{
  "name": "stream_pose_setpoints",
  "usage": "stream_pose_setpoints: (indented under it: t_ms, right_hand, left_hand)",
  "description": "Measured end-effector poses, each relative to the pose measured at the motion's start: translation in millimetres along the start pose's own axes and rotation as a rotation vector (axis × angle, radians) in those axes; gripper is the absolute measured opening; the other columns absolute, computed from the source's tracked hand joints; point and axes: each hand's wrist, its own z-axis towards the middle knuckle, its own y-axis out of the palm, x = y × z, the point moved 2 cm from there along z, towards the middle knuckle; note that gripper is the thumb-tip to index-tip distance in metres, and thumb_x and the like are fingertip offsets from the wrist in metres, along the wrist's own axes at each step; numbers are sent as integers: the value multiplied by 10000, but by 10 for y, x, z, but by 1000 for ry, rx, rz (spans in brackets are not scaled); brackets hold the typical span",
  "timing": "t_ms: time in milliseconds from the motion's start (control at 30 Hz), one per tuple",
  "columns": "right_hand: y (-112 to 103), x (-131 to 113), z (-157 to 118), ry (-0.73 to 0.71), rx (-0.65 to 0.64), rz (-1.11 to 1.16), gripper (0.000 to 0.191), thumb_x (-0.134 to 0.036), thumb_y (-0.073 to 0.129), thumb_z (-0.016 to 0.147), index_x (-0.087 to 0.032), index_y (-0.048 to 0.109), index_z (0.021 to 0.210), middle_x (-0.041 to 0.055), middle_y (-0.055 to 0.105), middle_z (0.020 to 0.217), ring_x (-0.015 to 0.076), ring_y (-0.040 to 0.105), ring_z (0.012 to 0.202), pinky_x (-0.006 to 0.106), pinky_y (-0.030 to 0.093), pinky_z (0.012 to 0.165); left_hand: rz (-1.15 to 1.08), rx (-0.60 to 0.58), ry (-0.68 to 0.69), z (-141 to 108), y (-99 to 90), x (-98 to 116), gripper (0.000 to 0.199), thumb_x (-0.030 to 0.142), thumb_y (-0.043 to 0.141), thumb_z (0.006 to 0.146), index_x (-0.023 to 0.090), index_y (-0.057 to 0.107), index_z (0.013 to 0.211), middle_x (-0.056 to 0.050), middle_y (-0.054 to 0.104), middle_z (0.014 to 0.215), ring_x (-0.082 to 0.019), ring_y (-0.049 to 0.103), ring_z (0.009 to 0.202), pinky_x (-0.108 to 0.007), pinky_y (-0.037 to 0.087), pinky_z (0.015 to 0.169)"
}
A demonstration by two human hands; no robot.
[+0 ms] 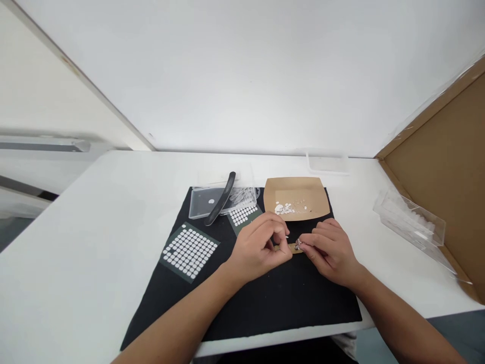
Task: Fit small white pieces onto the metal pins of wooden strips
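Over the black mat [265, 308], my left hand [261, 242] is closed, thumb and forefinger curled together; anything between their tips is too small to make out. Facing it, my right hand [329, 251] pinches a small shiny metal piece [297, 246]. A narrow tan strip [293, 249] lies between the two hands, partly hidden by the left fingers. Just behind them stands a brown paper tray [299, 184] with small white pieces [284, 208] in it. Left of my left hand are two dark sheets covered with rows of white oval stickers, a fuller sheet [189, 251] and a partly used sheet [242, 215].
A black curved nail file [221, 198] rests across an open clear plastic box [200, 203] holding clear pieces [242, 194]. A clear lid [328, 164] lies near the wall. On the right, a clear container [411, 217] stands beside a cardboard box [443, 146].
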Motion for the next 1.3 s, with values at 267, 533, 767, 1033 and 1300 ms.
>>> stream_pose_setpoints:
  t_ms: [267, 533, 767, 1033, 1300]
  right_hand:
    - [-2, -8, -6, -8, -5, -28, 120, -249, 619, 1082, -201, 713, 1025, -25, 637, 715, 139, 478, 654, 344, 317, 718]
    - [27, -20, -19, -18, -33, -51, 122, -246, 616, 1080, -209, 709, 1010, -22, 668, 726, 141, 515, 658, 354, 312, 725]
    - [17, -28, -13, -17, -25, -65, 77, -223, 642, 1069, -202, 677, 1004, -26, 667, 729, 139, 498, 660, 348, 307, 718]
    - [32, 15, -23, 19, -21, -80, 128, -255, 628, 1076, -205, 712, 993, -23, 647, 702, 143, 495, 653, 350, 321, 722]
    - [52, 44, -36, -57, 9, -52, 105, -276, 669, 1075, -204, 724, 1021, -21, 656, 716, 141, 487, 670, 340, 324, 711]
  left_hand:
    - [241, 128, -24, 52, -56, -216, 223, -30, 604, 774, 190, 576, 804, 10, 661, 810, -76, 556, 605, -170, 458, 504]
    - [331, 137, -39, 90, -55, -463, 166, 34, 642, 895, 194, 685, 890, -12, 735, 873, -131, 652, 702, -261, 566, 681]
    - [327, 57, 34, 44, -43, -546, 133, 82, 700, 952, 196, 755, 989, -53, 803, 963, -203, 756, 915, -349, 631, 837]
    - [233, 5, 27, 85, -145, -434, 211, 65, 641, 939, 201, 746, 1063, -67, 781, 986, -207, 748, 914, -357, 647, 806]
    - [-176, -297, 73, 108, -160, -213, 384, 308, 899, 831, 211, 737, 1164, -104, 753, 1024, -230, 711, 917, -361, 641, 765]
